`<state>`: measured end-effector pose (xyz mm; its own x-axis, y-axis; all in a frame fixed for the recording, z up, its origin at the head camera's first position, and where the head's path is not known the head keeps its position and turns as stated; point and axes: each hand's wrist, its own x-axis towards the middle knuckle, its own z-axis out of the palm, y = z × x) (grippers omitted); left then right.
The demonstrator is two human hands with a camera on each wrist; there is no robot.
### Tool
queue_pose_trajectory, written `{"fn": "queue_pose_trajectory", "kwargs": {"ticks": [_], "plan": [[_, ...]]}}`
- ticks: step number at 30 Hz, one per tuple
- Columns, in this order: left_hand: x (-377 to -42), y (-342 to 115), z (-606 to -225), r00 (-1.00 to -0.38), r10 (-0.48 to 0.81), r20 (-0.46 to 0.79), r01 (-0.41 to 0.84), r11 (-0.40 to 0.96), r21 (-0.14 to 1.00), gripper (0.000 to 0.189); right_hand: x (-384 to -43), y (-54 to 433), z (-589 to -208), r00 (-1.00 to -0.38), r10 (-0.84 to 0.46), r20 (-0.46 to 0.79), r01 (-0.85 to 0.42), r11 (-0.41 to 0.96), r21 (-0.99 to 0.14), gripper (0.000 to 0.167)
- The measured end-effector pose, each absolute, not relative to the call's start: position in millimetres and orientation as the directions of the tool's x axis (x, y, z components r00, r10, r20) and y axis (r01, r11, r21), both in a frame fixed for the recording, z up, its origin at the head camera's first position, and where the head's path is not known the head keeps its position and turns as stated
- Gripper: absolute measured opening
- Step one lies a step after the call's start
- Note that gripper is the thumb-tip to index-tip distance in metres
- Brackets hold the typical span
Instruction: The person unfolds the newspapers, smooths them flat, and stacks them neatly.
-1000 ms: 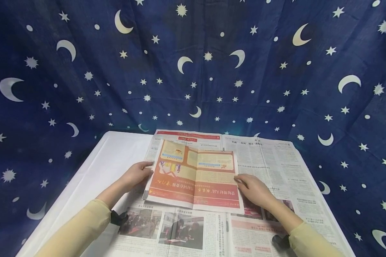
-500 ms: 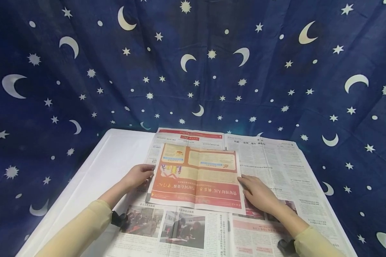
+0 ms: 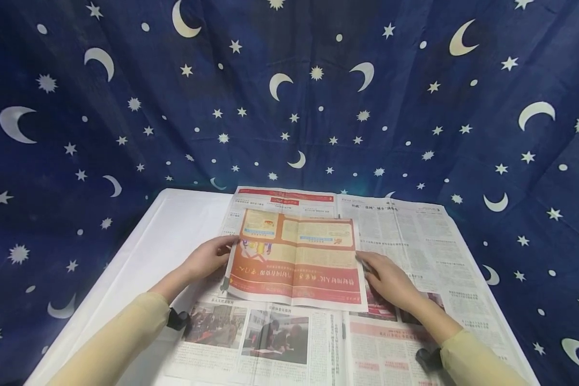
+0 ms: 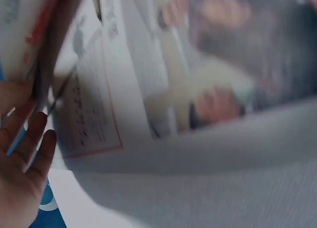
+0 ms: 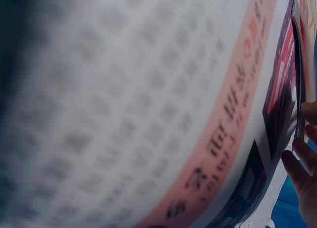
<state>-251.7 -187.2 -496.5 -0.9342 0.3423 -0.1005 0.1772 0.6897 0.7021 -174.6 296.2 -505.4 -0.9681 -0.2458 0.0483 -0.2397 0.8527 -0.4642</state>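
Note:
A folded newspaper (image 3: 270, 268) with a red and orange page lies in the middle of the head view, its headline upside down. At its left edge, my left hand (image 3: 209, 260) pinches the paper; in the left wrist view the fingers (image 4: 37, 139) sit against the edge. My right hand (image 3: 391, 276) pinches the opposite edge, with fingers (image 5: 297, 168) and thumb close on the paper in the right wrist view. Beneath is a larger spread newspaper (image 3: 410, 252) with photos and columns of print. The undersides of the folded paper are hidden from the head view.
The spread newspaper covers most of a white table (image 3: 183, 220), whose bare surface shows at the left. A dark blue curtain (image 3: 251, 161) with moons and stars hangs behind and along both sides. Dark wrist-camera straps (image 3: 177, 320) sit by the sleeves.
The folded newspaper's left half has flattened and its outline has straightened. My left hand has shifted slightly up along its edge; the right hand has moved little. The head view has tilted slightly.

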Motion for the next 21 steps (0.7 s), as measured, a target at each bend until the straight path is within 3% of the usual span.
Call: {"fn": "queue_pose_trajectory", "kwargs": {"ticks": [11, 21], "plan": [[-264, -186, -496, -0.915, 0.401, -0.033, 0.347, 0.828, 0.44, 0.056, -188, 299, -504, -0.966, -0.252, 0.053, -0.247, 0.854, -0.457, 0.053], [-271, -182, -497, -0.879, 0.475, -0.033, 0.441, 0.838, 0.322, 0.051, -202, 301, -505, -0.937, -0.343, 0.063, -0.346, 0.889, -0.302, 0.048]]}}
